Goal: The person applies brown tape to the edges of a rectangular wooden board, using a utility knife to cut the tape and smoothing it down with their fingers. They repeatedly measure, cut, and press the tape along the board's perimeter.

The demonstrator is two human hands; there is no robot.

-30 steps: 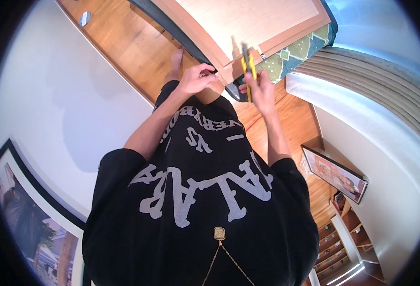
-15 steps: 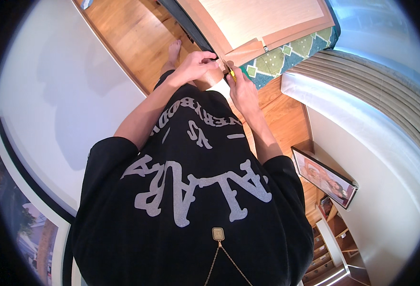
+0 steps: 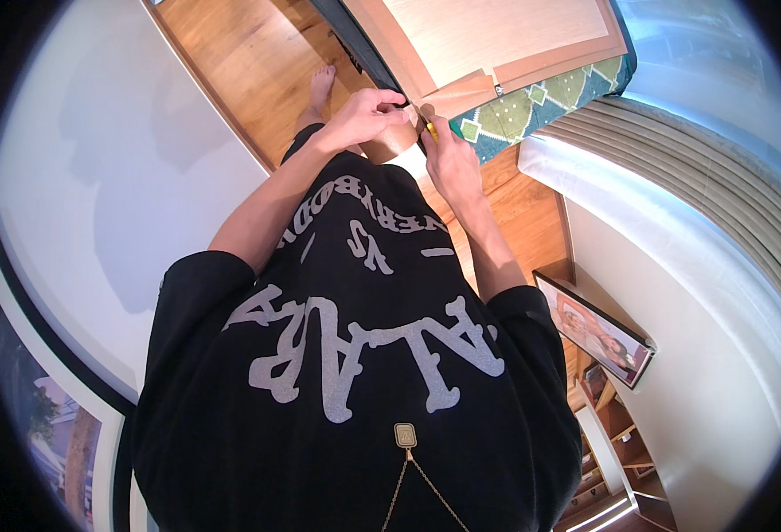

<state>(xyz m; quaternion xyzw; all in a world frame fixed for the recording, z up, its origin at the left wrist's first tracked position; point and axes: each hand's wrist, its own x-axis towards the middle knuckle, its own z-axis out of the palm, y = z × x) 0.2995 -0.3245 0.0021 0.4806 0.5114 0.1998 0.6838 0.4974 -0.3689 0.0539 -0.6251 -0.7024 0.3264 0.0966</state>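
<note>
My right hand (image 3: 452,164) is closed around a slim yellow cutter (image 3: 431,129), its tip at the near corner of a framed panel. That panel (image 3: 497,40) lies back side up, pale board bordered with brown paper tape (image 3: 550,62). A loose brown flap (image 3: 461,92) lifts near the corner. Just left of the blade, my left hand (image 3: 364,117) has its fingers bent together at the tape's end, seemingly pinching it. Below that hand hangs a wide brown piece (image 3: 392,142), partly hidden by the fingers.
Under the panel is a green patterned cloth (image 3: 519,111), beside a dark edge (image 3: 359,44). A curtain (image 3: 692,151) hangs at the right. Framed pictures (image 3: 594,328) lean on the right wall and hang at left. My bare foot (image 3: 322,84) stands on the wooden floor (image 3: 249,66).
The cutter and my right hand have shifted slightly at the corner, and less of the cutter shows. My left hand stays almost in place. The whole view has turned a little.
</note>
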